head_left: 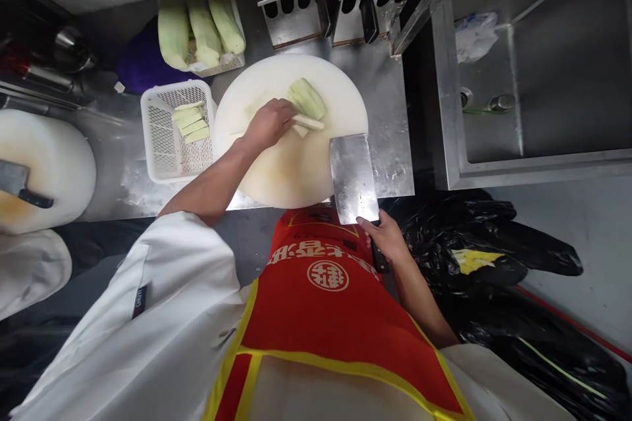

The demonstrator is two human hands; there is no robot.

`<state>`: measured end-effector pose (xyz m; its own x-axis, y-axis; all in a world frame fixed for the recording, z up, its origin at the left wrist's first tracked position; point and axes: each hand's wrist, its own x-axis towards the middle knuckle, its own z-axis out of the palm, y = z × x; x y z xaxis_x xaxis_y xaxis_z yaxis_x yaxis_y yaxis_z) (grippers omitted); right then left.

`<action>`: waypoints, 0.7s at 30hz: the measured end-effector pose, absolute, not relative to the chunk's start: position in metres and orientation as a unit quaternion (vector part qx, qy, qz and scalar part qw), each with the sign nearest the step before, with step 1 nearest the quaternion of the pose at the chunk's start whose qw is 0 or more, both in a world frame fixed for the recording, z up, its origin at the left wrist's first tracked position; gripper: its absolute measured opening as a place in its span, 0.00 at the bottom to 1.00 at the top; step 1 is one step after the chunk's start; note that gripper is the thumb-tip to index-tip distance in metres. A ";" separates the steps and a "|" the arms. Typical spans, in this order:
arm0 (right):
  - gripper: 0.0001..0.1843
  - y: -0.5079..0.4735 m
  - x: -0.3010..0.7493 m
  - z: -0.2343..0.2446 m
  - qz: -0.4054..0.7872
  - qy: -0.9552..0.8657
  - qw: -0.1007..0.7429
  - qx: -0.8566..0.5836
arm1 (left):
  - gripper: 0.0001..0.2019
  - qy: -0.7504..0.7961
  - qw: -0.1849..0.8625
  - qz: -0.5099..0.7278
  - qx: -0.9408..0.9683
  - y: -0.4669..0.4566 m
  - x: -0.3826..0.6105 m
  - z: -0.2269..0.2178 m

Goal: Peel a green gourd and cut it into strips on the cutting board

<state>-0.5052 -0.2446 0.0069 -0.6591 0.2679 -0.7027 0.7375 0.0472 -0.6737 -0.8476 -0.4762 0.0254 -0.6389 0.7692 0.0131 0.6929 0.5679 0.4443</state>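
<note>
Round board at the counter's front edge, toward the right end. On it, right of the left hand, a pale green chunk and cut strips. Left hand: fingers bunched at the strips' left ends; cannot tell whether any is gripped. Right hand: closed round the cleaver's handle, just off the counter's front edge; blade flat-on, overlapping the board's right rim in view. Basket left of board, more strips inside. Tub of long green vegetables behind basket, toward the counter's back edge.
</note>
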 end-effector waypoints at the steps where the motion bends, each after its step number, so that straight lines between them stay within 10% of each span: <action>1: 0.25 -0.244 -0.504 0.006 -0.587 0.696 0.201 0.362 | 0.13 0.879 0.099 0.224 0.409 -0.480 -0.841 0.031; 21: 0.23 -0.236 -0.513 -0.025 -0.605 0.718 0.213 0.271 | 0.12 0.908 0.151 0.232 0.315 -0.512 -0.714 0.013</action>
<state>-0.5130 -0.2364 -0.0252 -0.7626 0.1305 -0.6336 0.6465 0.1205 -0.7533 -0.7136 -0.5119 0.0134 -0.7564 0.6415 -0.1282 0.5017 0.6946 0.5156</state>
